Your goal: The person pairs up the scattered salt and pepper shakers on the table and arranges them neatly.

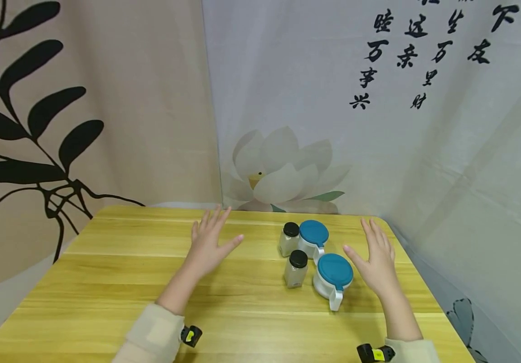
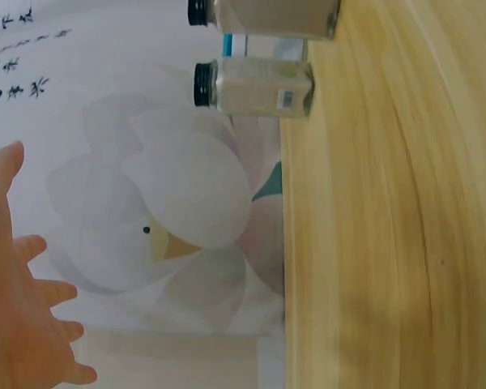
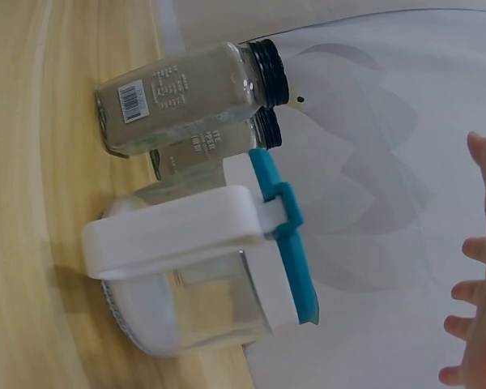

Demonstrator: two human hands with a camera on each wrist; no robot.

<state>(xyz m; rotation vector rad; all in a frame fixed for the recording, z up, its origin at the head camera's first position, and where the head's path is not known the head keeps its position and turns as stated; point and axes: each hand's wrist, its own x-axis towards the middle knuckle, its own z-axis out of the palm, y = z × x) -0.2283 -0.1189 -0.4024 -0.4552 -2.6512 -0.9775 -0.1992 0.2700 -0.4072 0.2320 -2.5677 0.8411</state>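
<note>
My left hand (image 1: 207, 245) hovers over the table left of the containers, fingers spread, holding nothing. On the right, my right hand (image 1: 375, 262) is spread too, beside the nearer seasoning jar (image 1: 335, 272), which has a blue lid and a white handle. A second blue-lidded jar (image 1: 313, 233) stands behind it. Two glass spice bottles with black caps stand to their left, a rear bottle (image 1: 289, 239) and a front bottle (image 1: 295, 269). In the right wrist view, the near jar's white handle (image 3: 174, 231) faces the camera, and pale contents show through its clear body.
The yellow wooden table (image 1: 119, 282) runs back to a hanging cloth (image 1: 287, 75) printed with a lotus and dark characters. At the left hangs a beige cloth (image 1: 151, 101) with a black plant print. All the containers stand right of the table's middle.
</note>
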